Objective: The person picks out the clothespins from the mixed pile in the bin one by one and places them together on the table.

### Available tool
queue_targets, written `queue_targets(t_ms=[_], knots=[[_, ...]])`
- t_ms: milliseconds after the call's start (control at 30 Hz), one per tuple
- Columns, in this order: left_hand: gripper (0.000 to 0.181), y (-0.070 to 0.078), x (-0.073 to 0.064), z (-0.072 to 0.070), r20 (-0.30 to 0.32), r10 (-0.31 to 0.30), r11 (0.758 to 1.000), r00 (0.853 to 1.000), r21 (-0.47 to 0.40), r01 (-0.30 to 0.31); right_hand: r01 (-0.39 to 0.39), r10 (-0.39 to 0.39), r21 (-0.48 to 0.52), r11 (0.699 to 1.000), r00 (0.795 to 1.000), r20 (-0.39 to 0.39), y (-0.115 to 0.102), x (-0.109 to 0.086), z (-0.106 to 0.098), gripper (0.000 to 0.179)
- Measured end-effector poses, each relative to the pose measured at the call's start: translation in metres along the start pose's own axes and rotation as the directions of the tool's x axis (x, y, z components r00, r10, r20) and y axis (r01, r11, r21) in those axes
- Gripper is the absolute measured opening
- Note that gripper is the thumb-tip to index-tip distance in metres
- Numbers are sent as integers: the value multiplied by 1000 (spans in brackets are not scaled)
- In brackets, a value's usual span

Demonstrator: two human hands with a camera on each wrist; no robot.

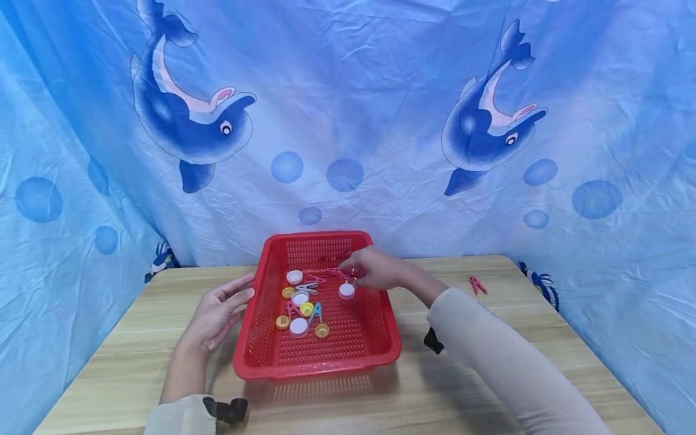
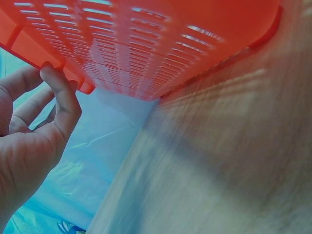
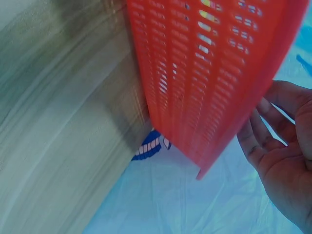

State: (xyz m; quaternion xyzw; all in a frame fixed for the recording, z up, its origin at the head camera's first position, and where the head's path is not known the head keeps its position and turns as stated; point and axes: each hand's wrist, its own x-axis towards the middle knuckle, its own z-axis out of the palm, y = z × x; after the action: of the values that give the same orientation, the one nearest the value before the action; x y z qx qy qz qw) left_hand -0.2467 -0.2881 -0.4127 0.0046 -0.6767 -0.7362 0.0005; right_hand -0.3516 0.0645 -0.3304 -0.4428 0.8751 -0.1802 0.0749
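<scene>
A red plastic basket [image 1: 318,367] stands on the table, holding several white, yellow and gold caps and several clothespins. My left hand [image 1: 222,309] is at its left side; in the left wrist view the bent thumb and a finger of that hand [image 2: 44,117] pinch the rim. My right hand [image 1: 375,269] reaches in over the right rim. Below its fingertips are a pink clothespin [image 1: 333,271] and a white cap [image 1: 346,291]. In the right wrist view, the basket wall hides the fingertips of this hand [image 3: 280,146], so a grip cannot be made out.
One pink clothespin [image 1: 478,285] lies on the wooden table [image 1: 457,386], right of the basket. A blue curtain [image 1: 391,121] with printed dolphins hangs behind and at both sides. In the basket are a grey clothespin [image 1: 307,288] and a blue clothespin [image 1: 317,312].
</scene>
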Motion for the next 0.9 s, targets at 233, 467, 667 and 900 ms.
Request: queue_targets(t_ms=[233, 467, 667, 900], knots=[[68, 1, -1, 0, -7, -4, 1000, 1000, 10, 4, -33, 36, 33, 999, 996, -80, 13, -13, -12, 41], [68, 1, -2, 0, -10, -11, 1000, 1000, 20, 12, -47, 68, 115, 992, 981, -182, 37, -34, -25, 38], [67, 0, -2, 0, -18, -15, 1000, 1000, 25, 16, -138, 184, 179, 974, 945, -272, 65, -57, -28, 40], [67, -1, -1, 0, -25, -16, 999, 1000, 30, 17, -215, 292, 250, 944, 897, -332, 100, -85, -24, 42]])
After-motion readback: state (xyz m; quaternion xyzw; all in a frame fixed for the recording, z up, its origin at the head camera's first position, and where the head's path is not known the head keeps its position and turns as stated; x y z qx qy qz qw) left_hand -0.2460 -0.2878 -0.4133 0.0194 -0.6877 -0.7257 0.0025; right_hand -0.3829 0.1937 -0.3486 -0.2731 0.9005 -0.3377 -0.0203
